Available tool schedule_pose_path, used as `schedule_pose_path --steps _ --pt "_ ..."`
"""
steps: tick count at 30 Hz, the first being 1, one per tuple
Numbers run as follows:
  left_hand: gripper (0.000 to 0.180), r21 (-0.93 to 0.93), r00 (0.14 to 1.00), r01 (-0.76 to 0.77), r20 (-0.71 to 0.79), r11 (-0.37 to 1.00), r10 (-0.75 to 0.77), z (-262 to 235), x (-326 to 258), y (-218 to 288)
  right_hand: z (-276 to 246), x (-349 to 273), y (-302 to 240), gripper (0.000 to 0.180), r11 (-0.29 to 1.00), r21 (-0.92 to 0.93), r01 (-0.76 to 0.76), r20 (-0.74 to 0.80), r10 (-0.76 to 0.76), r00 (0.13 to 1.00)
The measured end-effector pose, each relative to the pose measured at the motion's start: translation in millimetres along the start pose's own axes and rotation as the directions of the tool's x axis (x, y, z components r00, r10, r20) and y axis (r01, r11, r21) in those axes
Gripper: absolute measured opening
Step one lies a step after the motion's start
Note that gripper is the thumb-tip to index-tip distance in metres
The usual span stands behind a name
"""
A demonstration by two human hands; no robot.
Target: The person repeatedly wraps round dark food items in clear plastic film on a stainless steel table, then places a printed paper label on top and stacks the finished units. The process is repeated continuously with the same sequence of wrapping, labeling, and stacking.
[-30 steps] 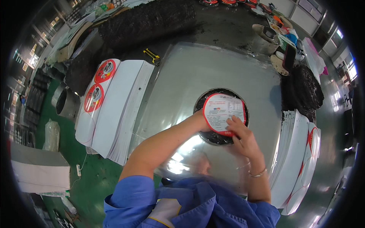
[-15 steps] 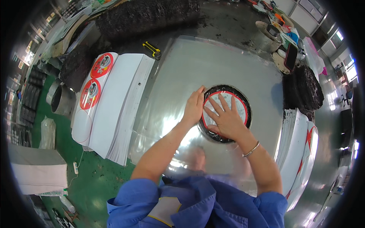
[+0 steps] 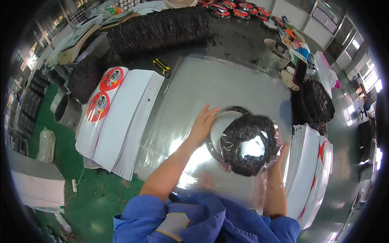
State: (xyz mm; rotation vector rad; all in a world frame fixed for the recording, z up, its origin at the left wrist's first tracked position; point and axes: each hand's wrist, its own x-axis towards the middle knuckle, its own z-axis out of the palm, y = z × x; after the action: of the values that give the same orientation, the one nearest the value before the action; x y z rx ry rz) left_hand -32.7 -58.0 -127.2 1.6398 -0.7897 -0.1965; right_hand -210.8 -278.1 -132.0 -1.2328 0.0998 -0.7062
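A round cake of dark fibrous stuff [image 3: 243, 156], much like dried seaweed and wrapped in shiny clear film, is tilted up above the sheet-covered worktop. My right hand [image 3: 280, 158] grips it at its right edge, fingers partly hidden behind it. Its dark face shows, with a bright glare on it. Partly behind the cake lies a metal ring [image 3: 213, 150] on a clear plastic sheet [image 3: 210, 77]. Stretched fingers of my left hand [image 3: 202, 124] rest against the ring's upper left rim, apart from one another.
Stacks of white paper [image 3: 121, 113] with red round labels stand left, and another stack [image 3: 302, 158] right. Beyond are a yellow cutter knife [image 3: 163, 67], a long dark block [image 3: 160, 30], a metal cylinder [image 3: 275, 54], a phone [image 3: 300, 72] and finished red-labelled discs [image 3: 242, 14].
The cake has come out of the ring and tipped up, its labelled face turned from view. My right hand moved from flat on the label to the cake's right edge. My left hand stays at the ring.
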Motion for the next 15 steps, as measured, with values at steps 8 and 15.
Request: schedule_pose_path --steps 8,15 --pt "0.046 0.114 0.723 -0.597 0.505 0.794 0.471 28.9 -31.8 57.1 12.3 -34.3 -47.0 0.042 0.895 0.133 -0.426 -0.113 0.441 0.89" --pt "0.029 0.914 0.91 0.406 -0.404 0.0 0.094 -316.7 -63.6 -42.8 12.8 -66.3 -50.0 0.035 0.932 -0.157 -0.326 -0.282 0.274 0.919"
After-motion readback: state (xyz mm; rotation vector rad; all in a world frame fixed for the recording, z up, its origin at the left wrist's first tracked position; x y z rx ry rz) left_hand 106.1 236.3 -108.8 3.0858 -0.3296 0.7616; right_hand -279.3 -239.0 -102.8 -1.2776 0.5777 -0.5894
